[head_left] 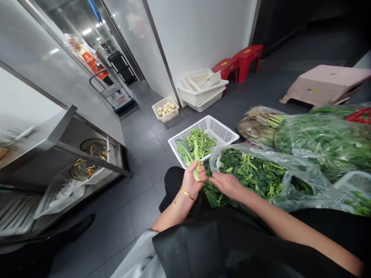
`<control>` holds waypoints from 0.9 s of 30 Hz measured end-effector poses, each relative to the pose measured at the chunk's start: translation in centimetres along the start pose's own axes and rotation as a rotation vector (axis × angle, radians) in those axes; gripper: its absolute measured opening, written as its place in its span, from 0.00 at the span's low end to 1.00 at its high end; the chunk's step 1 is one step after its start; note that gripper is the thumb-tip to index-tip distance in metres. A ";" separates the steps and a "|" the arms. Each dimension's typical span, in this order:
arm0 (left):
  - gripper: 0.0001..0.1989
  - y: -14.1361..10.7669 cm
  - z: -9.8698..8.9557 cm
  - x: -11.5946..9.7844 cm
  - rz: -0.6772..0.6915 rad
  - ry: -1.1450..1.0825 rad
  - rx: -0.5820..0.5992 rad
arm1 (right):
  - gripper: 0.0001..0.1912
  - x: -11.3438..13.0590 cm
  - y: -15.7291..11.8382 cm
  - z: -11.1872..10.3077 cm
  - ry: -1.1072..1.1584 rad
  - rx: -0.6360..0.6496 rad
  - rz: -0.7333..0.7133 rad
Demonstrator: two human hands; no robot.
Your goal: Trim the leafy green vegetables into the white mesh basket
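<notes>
My left hand (193, 180), with a gold bangle at its wrist, is closed around a thick pale-green leafy vegetable stalk (196, 148). The stalk stands roughly upright, its cut end showing below my fingers. Just right of it is my right hand (227, 186), fingers pinched together; what they hold, if anything, is hidden. Beyond my left hand sits a white perforated basket (224, 129) holding green stalks and florets (207, 141). A clear plastic bag (301, 175) full of dark leafy greens (255, 173) lies open beside my right hand.
Bagged greens (327, 139), rooted bundles (257, 123) and another white basket (350, 183) crowd the right. Ahead are a small basket of pale round vegetables (166, 110), stacked white bins (201, 87) and red stools (247, 60). A steel shelf (95, 154) stands left; a person (91, 60) is beyond the doorway.
</notes>
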State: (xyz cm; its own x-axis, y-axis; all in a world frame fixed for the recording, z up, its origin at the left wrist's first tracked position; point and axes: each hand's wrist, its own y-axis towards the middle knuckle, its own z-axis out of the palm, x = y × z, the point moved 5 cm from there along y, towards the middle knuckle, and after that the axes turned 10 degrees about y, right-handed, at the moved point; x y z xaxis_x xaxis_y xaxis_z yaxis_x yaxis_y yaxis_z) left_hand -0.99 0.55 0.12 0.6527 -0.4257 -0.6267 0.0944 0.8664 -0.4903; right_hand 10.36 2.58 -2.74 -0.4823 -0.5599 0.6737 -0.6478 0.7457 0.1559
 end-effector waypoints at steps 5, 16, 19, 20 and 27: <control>0.15 -0.5 -0.1 0.0 0.255 0.325 -0.101 | 0.22 0.1 2.1 -5.5 0.261 -0.116 0.159; 0.17 -0.1 0.5 3.7 0.094 0.321 -0.065 | 0.21 -1.8 2.7 -4.9 1.080 -0.655 0.291; 0.14 0.5 0.7 5.2 -0.171 0.129 -0.001 | 0.21 -2.5 1.6 -3.7 0.900 -0.658 0.307; 0.13 0.8 0.7 5.5 -0.212 0.068 0.006 | 0.21 -2.5 1.4 -3.4 0.796 -0.641 0.288; 0.11 7.2 -3.1 2.0 -0.044 0.182 -0.199 | 0.20 -6.5 -6.2 -7.8 0.221 -0.602 0.267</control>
State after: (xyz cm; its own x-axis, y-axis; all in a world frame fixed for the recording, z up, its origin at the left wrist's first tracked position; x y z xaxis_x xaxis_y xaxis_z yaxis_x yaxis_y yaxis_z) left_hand -1.33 5.17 -6.52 0.5039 -0.5170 -0.6920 -0.0421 0.7855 -0.6174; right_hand 22.11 4.43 -2.46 -0.4072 -0.2900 0.8661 -0.0525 0.9541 0.2948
